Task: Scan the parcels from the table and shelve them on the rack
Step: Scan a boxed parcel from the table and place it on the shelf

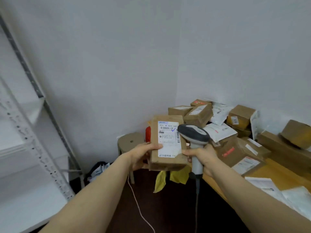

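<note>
Left hand (pixel 143 155) grips a brown parcel (pixel 168 143) upright, thumb pressed on its white label (pixel 169 140), fingers wrapped behind. Just right of it, the right hand (pixel 203 158) clutches the scanner (pixel 193 133) by its handle, head tilted toward the label's barcode. Beyond the right hand, more parcels (pixel 239 132) lie heaped on the table (pixel 276 172). Left of the left hand stands the rack (pixel 33 140).

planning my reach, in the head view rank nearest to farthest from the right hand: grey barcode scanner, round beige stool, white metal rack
1. grey barcode scanner, gripped in the right hand
2. round beige stool, to the left
3. white metal rack, far left
</note>
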`<action>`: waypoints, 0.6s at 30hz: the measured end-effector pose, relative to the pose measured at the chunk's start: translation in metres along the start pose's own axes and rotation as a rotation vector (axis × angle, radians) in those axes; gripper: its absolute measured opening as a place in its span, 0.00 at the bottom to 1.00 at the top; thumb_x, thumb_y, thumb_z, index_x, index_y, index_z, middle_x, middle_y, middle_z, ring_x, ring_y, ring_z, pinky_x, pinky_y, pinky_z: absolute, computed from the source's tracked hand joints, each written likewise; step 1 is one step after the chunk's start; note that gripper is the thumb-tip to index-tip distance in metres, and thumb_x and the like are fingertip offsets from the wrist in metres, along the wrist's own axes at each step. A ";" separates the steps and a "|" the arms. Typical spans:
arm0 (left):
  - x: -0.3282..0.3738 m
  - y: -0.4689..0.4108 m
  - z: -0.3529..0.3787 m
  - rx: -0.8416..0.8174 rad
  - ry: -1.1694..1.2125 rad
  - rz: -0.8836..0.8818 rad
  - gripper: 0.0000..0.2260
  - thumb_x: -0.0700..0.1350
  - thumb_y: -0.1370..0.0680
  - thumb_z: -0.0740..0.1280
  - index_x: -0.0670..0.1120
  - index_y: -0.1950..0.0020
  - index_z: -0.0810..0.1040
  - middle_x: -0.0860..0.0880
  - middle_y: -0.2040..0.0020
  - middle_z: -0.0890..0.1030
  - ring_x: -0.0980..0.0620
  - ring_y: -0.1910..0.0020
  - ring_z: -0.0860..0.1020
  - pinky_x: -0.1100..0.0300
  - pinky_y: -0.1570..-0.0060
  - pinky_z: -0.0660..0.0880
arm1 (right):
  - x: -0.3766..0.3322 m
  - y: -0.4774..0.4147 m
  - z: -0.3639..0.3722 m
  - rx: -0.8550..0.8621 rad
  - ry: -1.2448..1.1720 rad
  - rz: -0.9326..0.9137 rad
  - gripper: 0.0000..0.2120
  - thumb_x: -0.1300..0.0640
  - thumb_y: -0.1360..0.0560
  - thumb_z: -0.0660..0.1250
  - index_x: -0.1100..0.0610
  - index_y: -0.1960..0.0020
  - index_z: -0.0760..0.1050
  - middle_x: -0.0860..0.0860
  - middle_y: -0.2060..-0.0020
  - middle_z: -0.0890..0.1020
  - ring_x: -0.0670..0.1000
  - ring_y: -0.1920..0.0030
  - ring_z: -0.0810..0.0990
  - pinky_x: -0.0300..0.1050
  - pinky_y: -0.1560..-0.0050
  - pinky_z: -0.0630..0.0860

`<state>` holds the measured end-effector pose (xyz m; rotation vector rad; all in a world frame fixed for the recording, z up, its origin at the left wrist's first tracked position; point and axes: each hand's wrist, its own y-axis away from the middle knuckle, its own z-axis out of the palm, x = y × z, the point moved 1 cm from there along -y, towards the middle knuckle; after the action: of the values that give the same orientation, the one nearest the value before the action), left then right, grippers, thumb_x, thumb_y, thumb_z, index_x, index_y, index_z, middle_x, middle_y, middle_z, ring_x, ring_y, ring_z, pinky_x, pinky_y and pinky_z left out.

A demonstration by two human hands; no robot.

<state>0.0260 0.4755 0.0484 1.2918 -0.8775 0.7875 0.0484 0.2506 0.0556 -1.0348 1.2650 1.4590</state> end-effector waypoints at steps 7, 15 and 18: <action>-0.035 0.126 -0.137 0.213 0.122 0.037 0.32 0.61 0.41 0.77 0.48 0.41 0.79 0.49 0.50 0.85 0.52 0.51 0.82 0.59 0.57 0.78 | 0.003 0.064 0.169 -0.276 0.026 -0.062 0.17 0.71 0.40 0.78 0.62 0.54 0.79 0.55 0.65 0.86 0.55 0.67 0.84 0.52 0.64 0.81; -0.121 0.345 -0.324 0.610 0.193 0.098 0.26 0.61 0.34 0.73 0.48 0.42 0.79 0.47 0.49 0.85 0.52 0.53 0.81 0.58 0.58 0.77 | 0.062 0.195 0.418 -0.647 -0.026 0.051 0.18 0.71 0.43 0.76 0.62 0.55 0.79 0.57 0.65 0.86 0.54 0.67 0.85 0.52 0.67 0.82; -0.152 0.422 -0.376 0.737 0.257 0.124 0.26 0.61 0.32 0.72 0.48 0.39 0.78 0.47 0.46 0.84 0.50 0.47 0.79 0.54 0.53 0.76 | 0.086 0.243 0.502 -0.753 0.021 0.082 0.16 0.71 0.38 0.75 0.63 0.52 0.79 0.56 0.64 0.86 0.53 0.67 0.84 0.55 0.56 0.80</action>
<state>-0.3770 0.8979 0.0850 1.7245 -0.4655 1.4232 -0.2213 0.7450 0.0865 -1.4872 0.7678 2.0580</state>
